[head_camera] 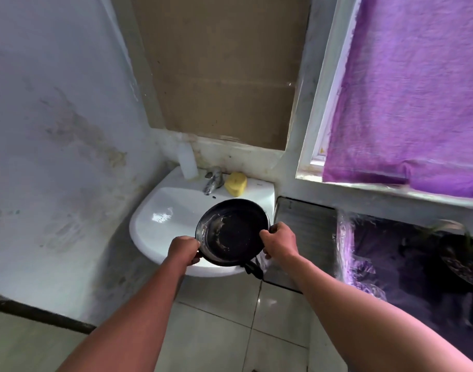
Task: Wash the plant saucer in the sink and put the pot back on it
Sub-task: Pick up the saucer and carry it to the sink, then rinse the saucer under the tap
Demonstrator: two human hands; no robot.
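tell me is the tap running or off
Off: no water falls from the tap into the sink.

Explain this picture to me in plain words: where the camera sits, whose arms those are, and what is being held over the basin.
There is no machine here. The one picture comes from a camera worn on a person's head, looking forward and down, so the two bare arms are the wearer's own.

The left hand and right hand grip opposite edges of a black plant saucer, fingers curled over its rim. It is held above the white sink; its inside shows pale residue.

On the sink's back ledge stand a metal tap, a yellow sponge and a whitish bottle. No water is running that I can see. At the far right, a dark pot with a plant sits below a window covered with purple cloth.
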